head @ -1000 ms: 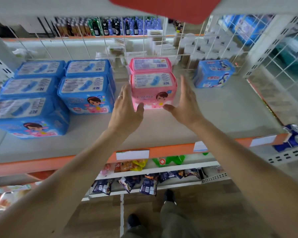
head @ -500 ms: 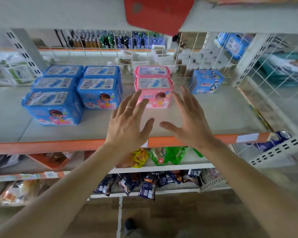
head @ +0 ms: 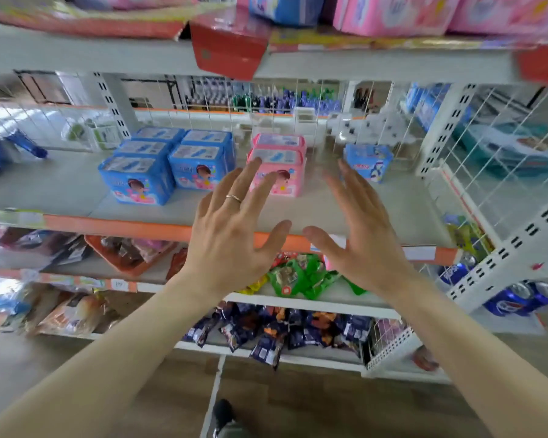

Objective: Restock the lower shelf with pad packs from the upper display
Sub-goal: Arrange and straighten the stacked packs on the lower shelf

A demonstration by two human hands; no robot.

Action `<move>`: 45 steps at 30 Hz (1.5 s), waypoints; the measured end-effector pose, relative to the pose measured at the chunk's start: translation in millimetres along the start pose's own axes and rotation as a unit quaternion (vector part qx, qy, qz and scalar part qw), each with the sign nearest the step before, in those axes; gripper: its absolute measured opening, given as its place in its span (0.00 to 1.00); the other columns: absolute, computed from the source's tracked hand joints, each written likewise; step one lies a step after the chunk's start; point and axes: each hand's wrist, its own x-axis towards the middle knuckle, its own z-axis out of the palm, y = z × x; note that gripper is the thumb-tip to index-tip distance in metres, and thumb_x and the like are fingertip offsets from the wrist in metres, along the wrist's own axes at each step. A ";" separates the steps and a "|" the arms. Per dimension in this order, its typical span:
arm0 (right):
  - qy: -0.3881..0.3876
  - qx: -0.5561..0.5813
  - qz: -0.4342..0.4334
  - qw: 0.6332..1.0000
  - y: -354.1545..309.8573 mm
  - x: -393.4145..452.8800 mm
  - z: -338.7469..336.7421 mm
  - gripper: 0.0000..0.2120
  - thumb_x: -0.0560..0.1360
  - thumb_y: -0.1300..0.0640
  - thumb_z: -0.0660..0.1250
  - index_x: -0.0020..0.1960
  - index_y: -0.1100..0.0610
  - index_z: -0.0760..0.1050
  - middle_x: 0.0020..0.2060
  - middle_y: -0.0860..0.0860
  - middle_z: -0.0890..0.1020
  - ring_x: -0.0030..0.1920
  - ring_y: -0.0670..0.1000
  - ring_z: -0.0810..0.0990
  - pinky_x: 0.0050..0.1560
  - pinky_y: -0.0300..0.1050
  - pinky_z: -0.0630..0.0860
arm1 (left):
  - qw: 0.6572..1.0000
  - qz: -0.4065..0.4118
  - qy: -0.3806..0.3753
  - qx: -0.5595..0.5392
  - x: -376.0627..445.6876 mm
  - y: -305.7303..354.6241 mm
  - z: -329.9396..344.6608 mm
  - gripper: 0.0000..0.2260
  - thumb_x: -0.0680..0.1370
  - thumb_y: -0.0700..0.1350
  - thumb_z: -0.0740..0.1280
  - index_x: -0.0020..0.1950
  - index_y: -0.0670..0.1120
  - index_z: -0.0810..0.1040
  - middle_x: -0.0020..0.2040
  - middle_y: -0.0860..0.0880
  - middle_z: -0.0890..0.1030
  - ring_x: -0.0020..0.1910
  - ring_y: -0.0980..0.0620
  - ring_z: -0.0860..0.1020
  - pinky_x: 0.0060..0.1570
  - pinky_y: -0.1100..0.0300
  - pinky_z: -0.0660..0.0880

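Two pink pad packs (head: 287,167) stand one behind the other on the grey shelf (head: 60,188) with the orange front edge. To their left sit several blue pad packs (head: 159,165); a lone blue pack (head: 368,162) is at the right. My left hand (head: 231,229), with a ring, and my right hand (head: 358,235) hover with spread fingers in front of the shelf edge, holding nothing. On the upper shelf, pink packs (head: 424,12) and a blue pack (head: 283,7) show at the top edge.
A red price tag (head: 228,45) hangs from the upper shelf's front. White wire mesh (head: 487,147) closes the back and right side. Snack bags (head: 301,276) fill the shelves below, and blue cans (head: 519,295) lie at the right. Wood floor lies below.
Both hands let go of the front pink pack and drew back from the shelf toward me with fingers spread. The view tilted up, bringing the upper shelf's packs into sight.
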 end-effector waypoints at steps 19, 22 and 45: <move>0.201 -0.023 -0.101 0.974 -53.2 47.7 -100.0 0.31 0.78 0.40 0.63 0.75 0.57 0.68 0.78 0.53 0.65 0.80 0.56 0.57 0.75 0.63 0.62 | 0.990 0.082 0.113 -0.008 68.9 30.4 -106.0 0.28 0.79 0.61 0.60 0.74 0.48 0.70 0.78 0.50 0.66 0.74 0.47 0.68 0.65 0.46 0.68; 0.226 -0.047 -0.098 0.968 -57.0 60.7 -107.6 0.32 0.78 0.40 0.63 0.75 0.57 0.69 0.78 0.53 0.65 0.80 0.58 0.57 0.74 0.66 0.61 | 0.987 0.096 0.127 -0.022 82.6 26.5 -111.1 0.28 0.79 0.61 0.60 0.75 0.48 0.70 0.77 0.49 0.67 0.73 0.47 0.68 0.64 0.44 0.70; 0.254 -0.163 0.070 0.951 -73.5 67.8 -128.5 0.36 0.77 0.34 0.58 0.80 0.48 0.57 0.80 0.44 0.55 0.78 0.44 0.46 0.76 0.50 0.49 | 0.972 0.181 0.100 -0.109 145.7 18.4 -94.9 0.30 0.79 0.61 0.58 0.77 0.49 0.65 0.78 0.47 0.66 0.73 0.44 0.69 0.65 0.42 0.70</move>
